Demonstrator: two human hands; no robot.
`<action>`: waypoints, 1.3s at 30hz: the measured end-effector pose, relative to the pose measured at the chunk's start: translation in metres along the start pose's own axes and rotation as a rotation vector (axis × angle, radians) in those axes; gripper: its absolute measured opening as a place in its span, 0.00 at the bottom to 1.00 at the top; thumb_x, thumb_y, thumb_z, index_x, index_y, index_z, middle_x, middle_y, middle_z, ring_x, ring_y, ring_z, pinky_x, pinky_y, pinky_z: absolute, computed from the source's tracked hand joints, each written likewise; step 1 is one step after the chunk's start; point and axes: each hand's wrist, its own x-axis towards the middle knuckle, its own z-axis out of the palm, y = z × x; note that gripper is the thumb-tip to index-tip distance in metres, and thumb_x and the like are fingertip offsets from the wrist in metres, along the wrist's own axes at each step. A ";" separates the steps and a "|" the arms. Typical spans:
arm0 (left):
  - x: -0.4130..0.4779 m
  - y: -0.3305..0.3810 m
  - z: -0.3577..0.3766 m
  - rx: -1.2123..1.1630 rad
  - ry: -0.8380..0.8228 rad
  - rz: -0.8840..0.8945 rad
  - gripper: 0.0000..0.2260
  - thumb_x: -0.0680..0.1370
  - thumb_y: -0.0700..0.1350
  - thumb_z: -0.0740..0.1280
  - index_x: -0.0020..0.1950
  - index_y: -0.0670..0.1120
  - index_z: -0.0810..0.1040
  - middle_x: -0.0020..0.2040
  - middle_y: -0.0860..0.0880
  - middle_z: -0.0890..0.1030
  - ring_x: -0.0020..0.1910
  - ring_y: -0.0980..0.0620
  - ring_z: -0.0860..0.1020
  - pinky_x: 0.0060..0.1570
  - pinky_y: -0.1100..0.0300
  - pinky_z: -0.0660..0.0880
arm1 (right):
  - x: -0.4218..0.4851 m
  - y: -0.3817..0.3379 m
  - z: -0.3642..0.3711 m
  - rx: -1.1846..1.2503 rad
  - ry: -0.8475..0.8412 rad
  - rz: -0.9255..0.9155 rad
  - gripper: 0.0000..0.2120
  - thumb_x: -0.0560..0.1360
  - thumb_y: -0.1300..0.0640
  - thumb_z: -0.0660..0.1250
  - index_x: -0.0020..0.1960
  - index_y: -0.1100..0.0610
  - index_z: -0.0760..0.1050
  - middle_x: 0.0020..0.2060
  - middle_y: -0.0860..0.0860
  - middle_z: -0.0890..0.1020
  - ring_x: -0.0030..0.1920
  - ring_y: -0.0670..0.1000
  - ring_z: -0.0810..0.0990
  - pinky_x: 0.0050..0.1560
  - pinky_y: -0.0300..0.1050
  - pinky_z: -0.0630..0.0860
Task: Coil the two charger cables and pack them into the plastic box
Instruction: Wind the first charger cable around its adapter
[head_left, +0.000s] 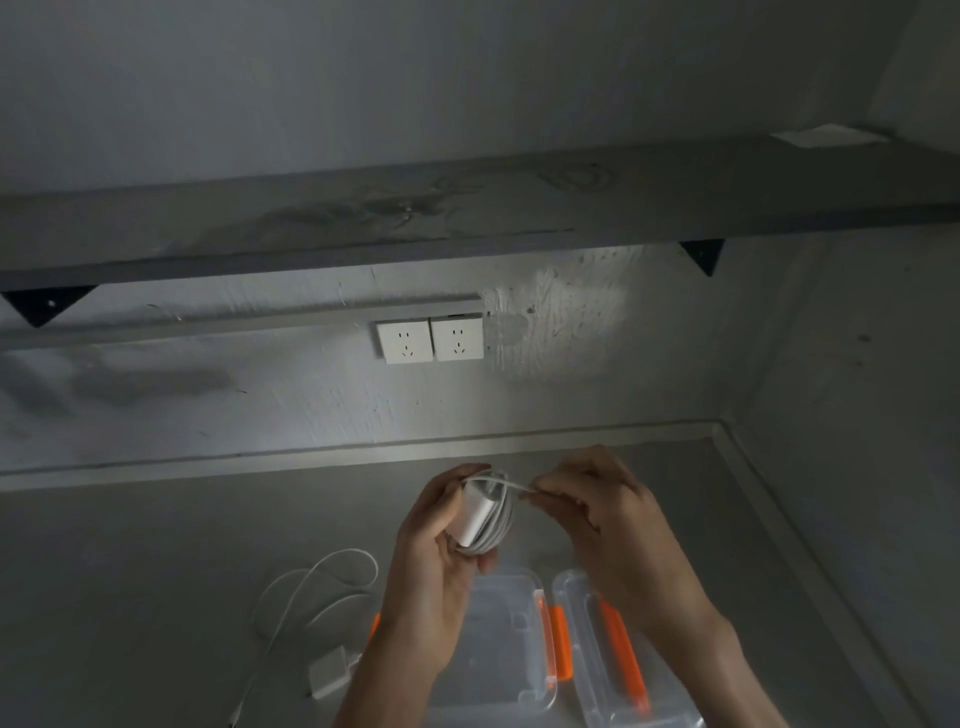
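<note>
The open plastic box (506, 644) lay just below my hands, where my left hand (434, 556) gripped the first charger (480, 517), upright with its cable coiled around, my right hand (597, 501) pinched the loose cable end (521, 486) beside it, and the second charger (328, 670) lay uncoiled leftward.

Chargers: 2. Coiled charger (475, 514) in left grip (436, 551), loose charger (327, 670) left of it. Box (498, 649): 1. Lid (623, 675): 1. Sockets (405, 340): 2. Brackets (702, 254): 2.

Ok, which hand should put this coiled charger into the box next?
Left, probably. The left hand already grips the wound charger, and the open plastic box lies just below it. The right hand only pinches the cable end and can simply let go.
</note>
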 end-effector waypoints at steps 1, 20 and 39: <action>-0.001 0.001 0.001 0.012 0.011 -0.015 0.10 0.74 0.44 0.63 0.47 0.45 0.84 0.39 0.46 0.82 0.32 0.51 0.77 0.27 0.59 0.67 | 0.000 -0.001 -0.003 0.025 0.011 0.012 0.03 0.75 0.54 0.71 0.46 0.50 0.83 0.39 0.42 0.78 0.40 0.41 0.78 0.41 0.32 0.71; 0.013 0.016 0.007 -0.254 0.065 -0.258 0.10 0.75 0.39 0.62 0.42 0.38 0.83 0.34 0.43 0.80 0.32 0.50 0.77 0.34 0.59 0.70 | 0.000 -0.009 0.031 1.107 0.002 0.488 0.07 0.73 0.69 0.67 0.50 0.70 0.79 0.40 0.60 0.84 0.41 0.52 0.83 0.43 0.39 0.81; 0.021 0.008 0.018 -0.029 0.153 -0.102 0.13 0.77 0.43 0.62 0.39 0.46 0.85 0.35 0.44 0.84 0.30 0.51 0.76 0.33 0.58 0.65 | -0.002 -0.008 0.074 1.538 0.218 0.658 0.21 0.71 0.63 0.66 0.59 0.76 0.71 0.49 0.65 0.78 0.46 0.55 0.79 0.49 0.41 0.81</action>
